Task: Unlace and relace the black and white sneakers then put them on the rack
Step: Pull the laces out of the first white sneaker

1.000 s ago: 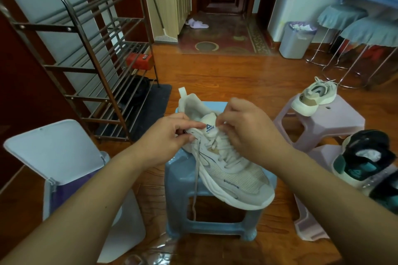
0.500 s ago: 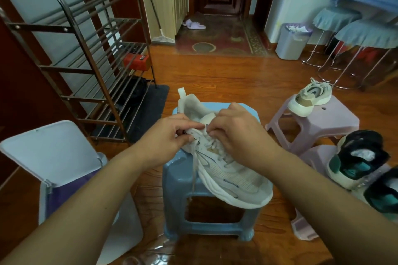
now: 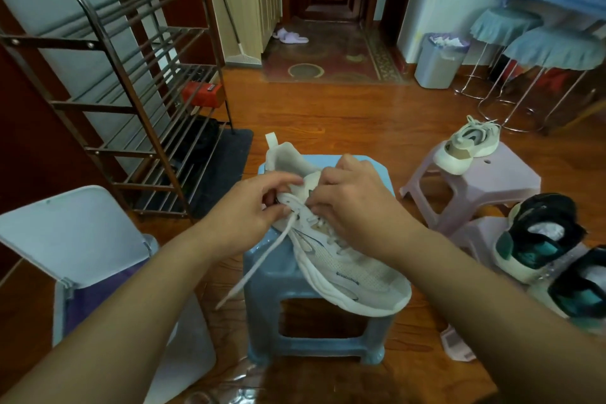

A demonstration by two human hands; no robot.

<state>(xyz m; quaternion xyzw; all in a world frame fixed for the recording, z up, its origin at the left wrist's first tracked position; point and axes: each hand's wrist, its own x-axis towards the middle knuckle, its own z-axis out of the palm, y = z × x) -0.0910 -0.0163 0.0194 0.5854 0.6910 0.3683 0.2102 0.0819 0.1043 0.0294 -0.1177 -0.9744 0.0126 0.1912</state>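
While my left hand (image 3: 249,207) pinches the top eyelet and my right hand (image 3: 351,203) pinches lace by the tongue, the white mesh sneaker (image 3: 341,259) sits on the pale blue plastic stool (image 3: 314,331). Looks mid-lacing; next I'd pull the dangling white lace (image 3: 259,262) through.

Glossy wood floor (image 3: 328,115), plastic stool (image 3: 314,348), metal rack (image 3: 137,115)

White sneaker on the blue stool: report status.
Both hands, left and right, pinching lace at the white sneaker's top eyelets. One lace end dangling. Nothing blocking.
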